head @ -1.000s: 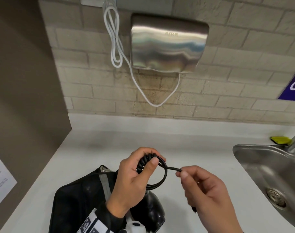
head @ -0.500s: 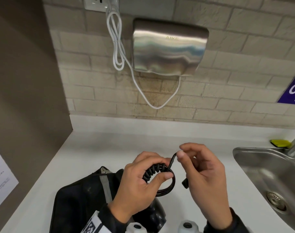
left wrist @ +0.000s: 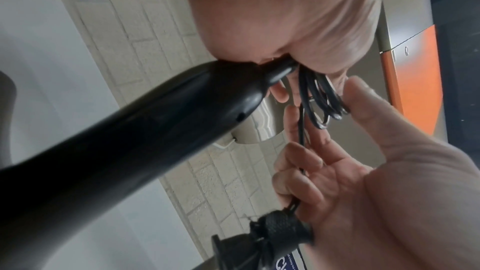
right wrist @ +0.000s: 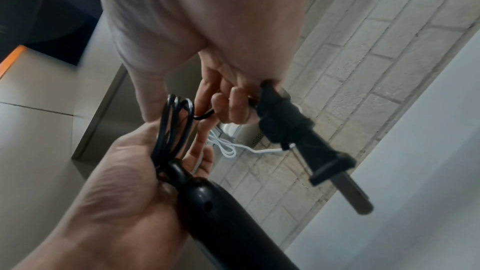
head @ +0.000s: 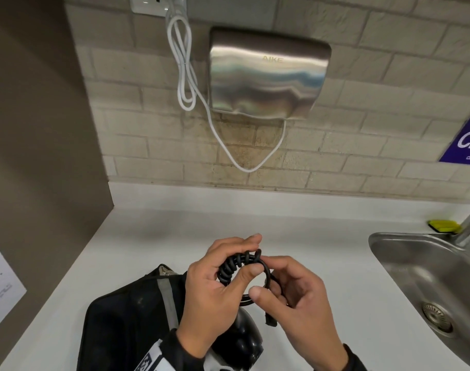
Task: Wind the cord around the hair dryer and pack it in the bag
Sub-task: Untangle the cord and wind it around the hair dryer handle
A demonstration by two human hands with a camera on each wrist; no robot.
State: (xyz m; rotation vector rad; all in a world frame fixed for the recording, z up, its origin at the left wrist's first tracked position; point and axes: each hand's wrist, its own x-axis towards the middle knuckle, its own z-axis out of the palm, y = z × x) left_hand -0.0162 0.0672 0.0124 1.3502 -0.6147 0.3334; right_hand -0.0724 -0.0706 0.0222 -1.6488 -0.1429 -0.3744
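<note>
Left hand (head: 215, 285) fingers are curled tight round the dryer (left wrist: 124, 141) handle and the cord (head: 239, 266) coils bunched at its top end, thumb pressed over the loops to pin them. Right hand (head: 290, 306) fingers are curled in too, pinching the last free bit of cord just beside those loops, and the plug (right wrist: 306, 141) sticks out the bottom of that fist, prongs pointing away.

So this is the tail end of the winding step imo. Most of the cord already sits in a stack of loops at the handle, and only a short run plus the plug is loose. Next move looks like tucking that plug end under or through a loop so it stays put, which needs the left thumb to keep clamping or the springy coils will pop open. After that it's dropping the dryer in the bag (head: 126, 325).

Pose wise, both hands are up off the counter (head: 148, 236), knuckles nearly touching, left palm facing right, right palm turned in toward it. The dryer body hangs down below the left hand, right over the bag, which lies on the counter at the near left. Can't tell if the bag is open. There's 1 sink (head: 415, 263) off to the right, well apart.
</note>
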